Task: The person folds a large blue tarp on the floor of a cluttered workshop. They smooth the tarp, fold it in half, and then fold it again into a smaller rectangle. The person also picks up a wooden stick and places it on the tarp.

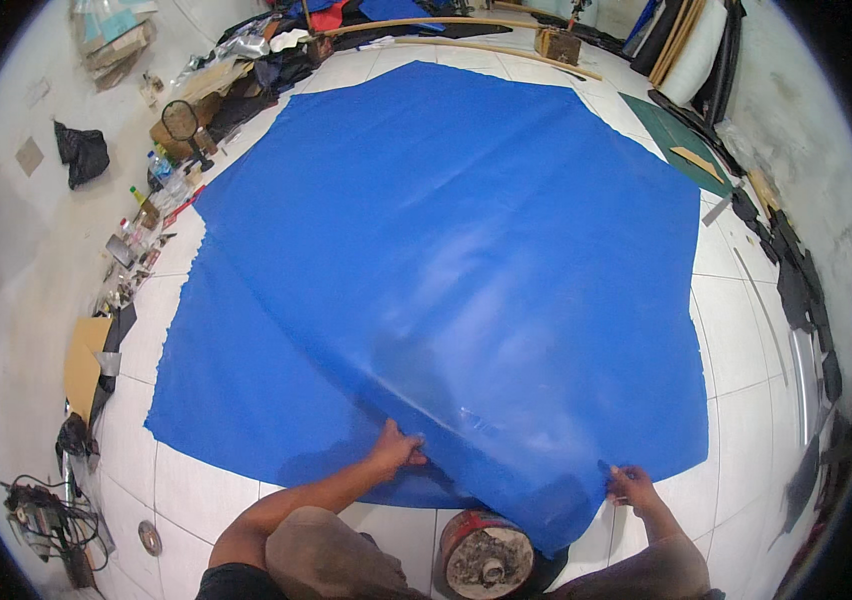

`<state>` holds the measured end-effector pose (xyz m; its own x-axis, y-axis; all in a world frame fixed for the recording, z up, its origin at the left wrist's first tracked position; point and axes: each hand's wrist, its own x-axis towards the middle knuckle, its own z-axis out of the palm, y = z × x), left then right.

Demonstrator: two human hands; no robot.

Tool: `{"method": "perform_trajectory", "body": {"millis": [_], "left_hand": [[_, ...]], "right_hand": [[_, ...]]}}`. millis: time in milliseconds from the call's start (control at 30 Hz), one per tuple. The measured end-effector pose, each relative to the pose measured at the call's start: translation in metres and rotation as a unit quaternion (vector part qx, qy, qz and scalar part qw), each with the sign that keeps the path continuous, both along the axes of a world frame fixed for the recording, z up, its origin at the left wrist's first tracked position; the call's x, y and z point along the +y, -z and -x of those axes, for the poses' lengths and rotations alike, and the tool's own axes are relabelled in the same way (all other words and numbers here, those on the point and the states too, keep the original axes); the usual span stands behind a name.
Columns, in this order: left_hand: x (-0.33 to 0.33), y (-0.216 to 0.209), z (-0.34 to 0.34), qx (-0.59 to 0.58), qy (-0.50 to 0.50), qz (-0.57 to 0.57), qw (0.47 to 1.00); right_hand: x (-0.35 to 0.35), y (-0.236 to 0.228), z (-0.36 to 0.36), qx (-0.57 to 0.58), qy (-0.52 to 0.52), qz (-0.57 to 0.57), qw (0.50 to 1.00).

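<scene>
A large blue sheet (346, 220), smooth like leather and with an irregular outline, lies spread over the white tiled floor. Its near part is lifted into a long raised fold. My left hand (396, 447) is closed on the sheet at the near end of that fold. At the sheet's near right edge, my right hand (631, 487) pinches the border between thumb and fingers. Between my arms, the near corner of the sheet hangs beside a round can (489, 556) with a crusted, dirty top.
A green cutting mat (661, 135) lies at the far right, partly under the sheet. Bottles, a mesh racket (182, 122) and scraps line the left wall. Rolled material (691, 50) leans at the back right. A corded tool (54, 515) sits near left; dark offcuts (796, 280) line the right wall.
</scene>
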<state>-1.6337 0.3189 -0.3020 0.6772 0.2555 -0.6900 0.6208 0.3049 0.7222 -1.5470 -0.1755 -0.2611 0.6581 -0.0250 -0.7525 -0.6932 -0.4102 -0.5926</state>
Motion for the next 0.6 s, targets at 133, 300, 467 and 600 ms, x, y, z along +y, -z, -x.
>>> {"method": "perform_trajectory", "body": {"millis": [133, 300, 467, 600], "left_hand": [[0.028, -0.009, -0.021, 0.002, -0.022, -0.106, 0.994], [0.086, 0.005, 0.002, -0.046, -0.177, -0.052, 0.982], [0.148, 0.045, 0.045, -0.129, -0.293, 0.136, 0.937], [0.080, 0.000, 0.065, -0.066, -0.177, 0.140, 0.972]], "right_hand": [[0.018, 0.010, 0.001, 0.025, -0.082, -0.082, 0.993], [0.049, -0.020, -0.009, 0.001, -0.207, -0.102, 0.973], [0.030, -0.001, -0.093, -0.070, -0.136, -0.007, 0.988], [0.009, 0.028, -0.153, -0.160, 0.006, 0.083, 0.984]]}}
